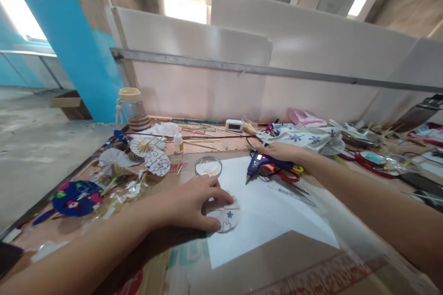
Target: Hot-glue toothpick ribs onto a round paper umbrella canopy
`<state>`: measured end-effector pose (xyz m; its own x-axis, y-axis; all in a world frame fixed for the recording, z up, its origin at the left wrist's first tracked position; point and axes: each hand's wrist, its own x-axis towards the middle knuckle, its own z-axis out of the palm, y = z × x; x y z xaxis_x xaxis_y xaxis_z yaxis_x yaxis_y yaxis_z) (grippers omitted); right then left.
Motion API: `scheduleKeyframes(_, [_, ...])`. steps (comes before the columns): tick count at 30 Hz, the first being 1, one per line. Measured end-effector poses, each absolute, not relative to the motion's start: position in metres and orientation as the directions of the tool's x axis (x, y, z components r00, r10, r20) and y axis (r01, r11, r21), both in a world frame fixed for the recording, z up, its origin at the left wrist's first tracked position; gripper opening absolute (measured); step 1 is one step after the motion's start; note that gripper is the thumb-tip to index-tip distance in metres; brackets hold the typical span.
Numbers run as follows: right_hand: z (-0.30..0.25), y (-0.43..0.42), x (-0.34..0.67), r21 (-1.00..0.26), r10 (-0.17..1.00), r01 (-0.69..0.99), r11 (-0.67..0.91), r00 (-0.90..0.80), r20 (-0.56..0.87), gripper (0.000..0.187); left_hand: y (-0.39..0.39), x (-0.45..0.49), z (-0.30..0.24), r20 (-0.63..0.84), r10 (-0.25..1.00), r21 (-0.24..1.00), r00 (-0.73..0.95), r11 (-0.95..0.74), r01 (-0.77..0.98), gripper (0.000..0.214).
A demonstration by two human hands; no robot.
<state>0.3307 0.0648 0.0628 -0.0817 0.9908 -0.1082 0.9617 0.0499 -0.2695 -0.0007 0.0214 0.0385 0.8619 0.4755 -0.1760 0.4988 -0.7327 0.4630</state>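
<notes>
While the flower-printed disc (231, 219) lies on the paper (249, 239) near the middle of the table, the left hand (197, 200) holds it from the left, thumb and index finger spread apart on it; a thin stick (232, 208) crosses its face. Just beyond that hand is a dish (208, 174) of sticks. To the right, the right hand (277, 151) is at the far side of the glue gun (256, 165), its grip impossible to tell, with red-handled scissors (290, 175) just beside. Farther left are a small bottle (178, 142), paper fans (157, 162) and a blue fan (78, 198); at the far edge stand a jar (133, 110) and a white timer (234, 125), with printed cloth (304, 138) to the far right
</notes>
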Motion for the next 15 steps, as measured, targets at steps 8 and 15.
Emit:
scheduleKeyframes(8, [0.091,0.066,0.284,-0.090,0.964,0.960,0.264,-0.259,0.061,0.028,0.022,-0.001,0.036,-0.165,0.492,0.471,0.855,-0.722,0.506,0.061])
scheduleKeyframes(15, [0.072,0.075,0.198,-0.034,0.736,0.736,0.676,-0.677,-0.017,0.026,0.020,-0.003,0.035,-0.139,0.497,0.486,0.857,-0.719,0.496,0.059])
